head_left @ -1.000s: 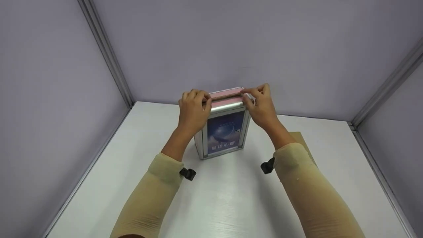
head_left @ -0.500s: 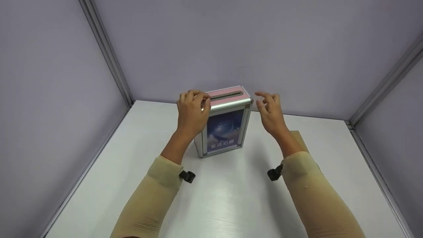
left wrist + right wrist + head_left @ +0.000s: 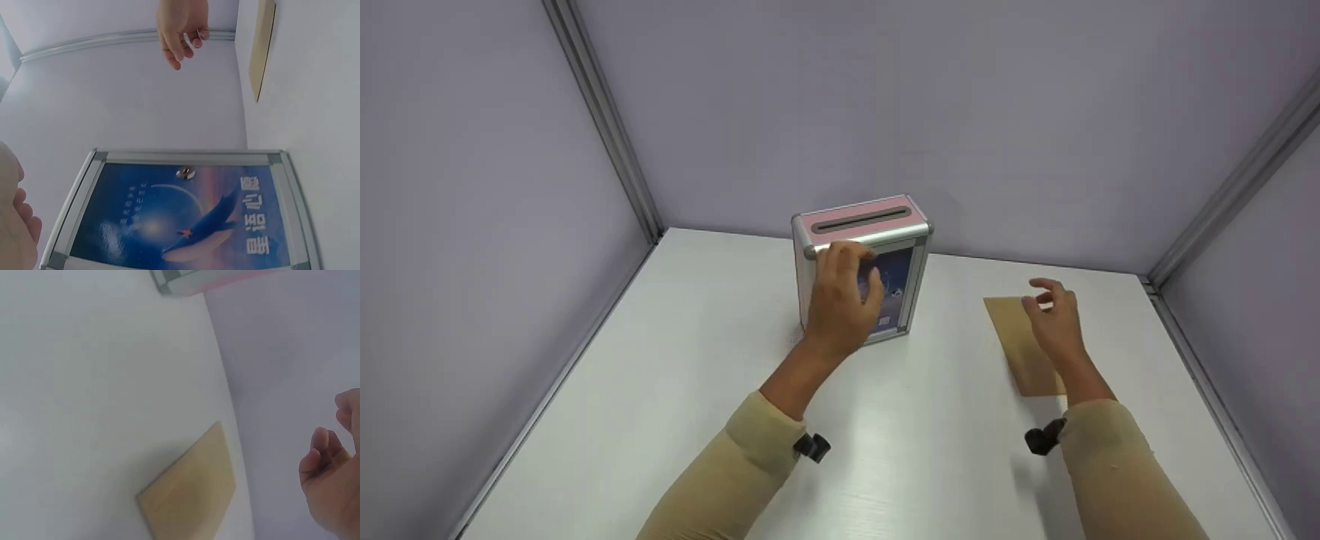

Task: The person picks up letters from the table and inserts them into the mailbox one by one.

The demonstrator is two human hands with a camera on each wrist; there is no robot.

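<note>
Nearest to me I see both forearms in beige sleeves, each one with a small black camera mount at the wrist, above the white worktop (image 3: 885,465).

My right hand (image 3: 1054,322) hovers over the brown envelope (image 3: 1020,341), which lies flat on the worktop at the right side. The fingers (image 3: 1046,285) are loosely spread and a little bent, and this grip holds nothing. From the right wrist view the envelope (image 3: 191,495) lies flat and alone on the white surface, and the hand (image 3: 332,489) is above it; I cannot tell if the fingertips touch the paper.

My left hand (image 3: 840,304) is in front of the pink box (image 3: 862,259), at the upper left part of its front face. The fingers are curled against the metal frame below the top edge. If this grip really holds the frame or only rests on it, I cannot tell. In the left wrist view I see the blue poster (image 3: 180,225) on the front, with a bird-like figure and white characters, and a small round lock (image 3: 185,173) near its top.

The box stands upright, near the back of the worktop and well apart from the envelope. Its pink top has a long dark slot (image 3: 861,219), and the edges are silver metal.

Behind everything are the pale grey walls (image 3: 960,112), with metal strips in the corners.
</note>
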